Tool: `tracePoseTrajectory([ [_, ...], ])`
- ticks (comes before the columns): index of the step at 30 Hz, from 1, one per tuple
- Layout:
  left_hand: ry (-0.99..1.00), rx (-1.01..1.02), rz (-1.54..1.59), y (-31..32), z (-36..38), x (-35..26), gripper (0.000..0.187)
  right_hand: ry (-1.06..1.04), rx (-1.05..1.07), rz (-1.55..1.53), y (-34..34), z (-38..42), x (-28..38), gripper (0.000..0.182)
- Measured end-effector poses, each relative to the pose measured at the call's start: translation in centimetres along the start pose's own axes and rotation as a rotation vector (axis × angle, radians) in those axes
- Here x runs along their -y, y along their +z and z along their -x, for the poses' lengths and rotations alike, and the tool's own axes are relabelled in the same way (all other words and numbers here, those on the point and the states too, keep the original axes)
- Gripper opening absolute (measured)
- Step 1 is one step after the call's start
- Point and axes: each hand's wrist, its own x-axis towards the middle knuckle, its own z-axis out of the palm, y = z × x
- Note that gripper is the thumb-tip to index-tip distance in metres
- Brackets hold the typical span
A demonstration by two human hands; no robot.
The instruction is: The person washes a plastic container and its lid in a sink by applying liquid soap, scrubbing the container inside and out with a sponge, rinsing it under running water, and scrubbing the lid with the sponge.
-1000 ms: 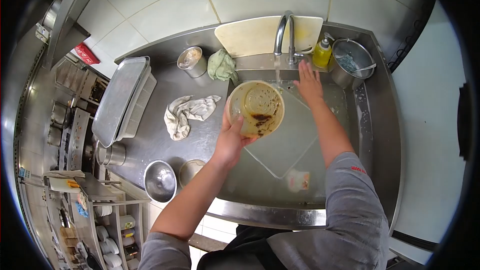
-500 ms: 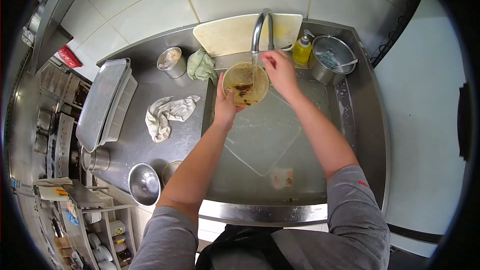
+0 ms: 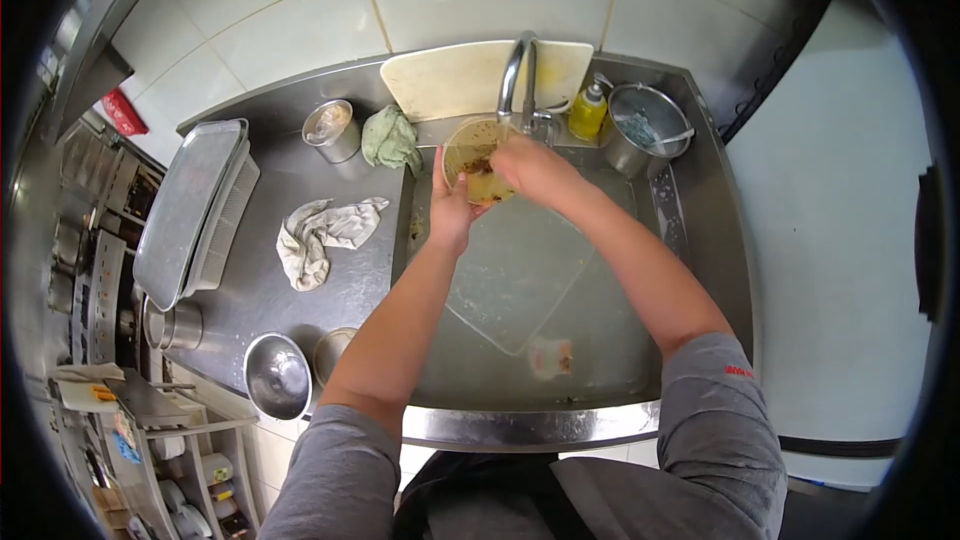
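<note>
My left hand grips a round, pale yellowish plastic bowl from its left side, thumb over the near rim. The bowl is tilted under the tap, with yellowish liquid and dark brown residue inside. My right hand reaches over the bowl's right side; its fingertips are hidden and blurred there. Below both hands, the steel sink holds cloudy water with a clear, square-cornered sheet or lid in it.
Behind the tap leans a white cutting board. A yellow soap bottle and a metal pot stand at right. Leftward are a green cloth, a metal can, a white rag, lidded baskets and a steel bowl.
My right hand has moved left and down from beside the tap, over the bowl. My left hand keeps hold of the bowl. The whole view has shifted slightly.
</note>
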Motion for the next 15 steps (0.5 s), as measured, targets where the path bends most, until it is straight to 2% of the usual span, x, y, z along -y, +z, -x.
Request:
tracePoseTrajectory([
  [1,0.011,-0.01,0.014,0.1,0.0,-0.6,0.057,-0.279,0.049,0.223,-0.2,0.8,-0.3,0.019],
  [2,0.0,-0.01,0.08,0.4,-0.2,-1.1,0.057,-0.294,0.056,0.226,-0.4,1.5,-0.7,0.019],
  [3,-0.013,-0.008,0.141,0.3,-0.5,-1.4,0.057,-0.41,-0.04,0.324,-0.8,2.0,-0.9,0.018],
  [4,-0.007,-0.014,0.144,0.2,-0.8,-1.8,0.057,-0.523,-0.14,0.42,-0.9,2.2,-1.1,0.018],
  [5,-0.068,0.019,0.076,0.1,-1.1,-2.2,0.057,-0.529,-0.139,0.42,-0.9,2.0,-1.4,0.018],
  [7,-0.131,0.053,0.009,0.5,-1.2,-4.0,0.058,-0.3,0.072,0.463,-1.6,1.5,-1.3,0.017],
  [8,-0.201,-0.026,-0.124,0.9,-0.8,-5.7,0.062,-0.298,0.072,0.463,-1.5,1.3,-0.7,0.017],
  [9,-0.27,-0.104,-0.26,1.2,-0.8,-6.9,0.068,-0.131,0.083,0.313,-1.4,0.9,0.4,0.016],
  [10,-0.273,-0.101,-0.263,1.4,-1.4,-7.0,0.068,0.037,0.093,0.163,-1.2,0.6,1.3,0.014],
  [11,-0.122,-0.064,-0.412,1.7,-1.9,-7.1,0.058,0.04,0.093,0.162,-0.9,0.3,1.3,0.014],
  [13,0.188,0.011,-0.704,2.3,-3.4,-6.9,0.042,0.284,0.038,0.107,0.0,-0.5,0.8,0.015],
  [15,0.512,0.083,-0.984,2.9,-4.7,-7.0,0.033,0.24,0.041,0.054,1.5,-0.8,1.0,0.017],
])
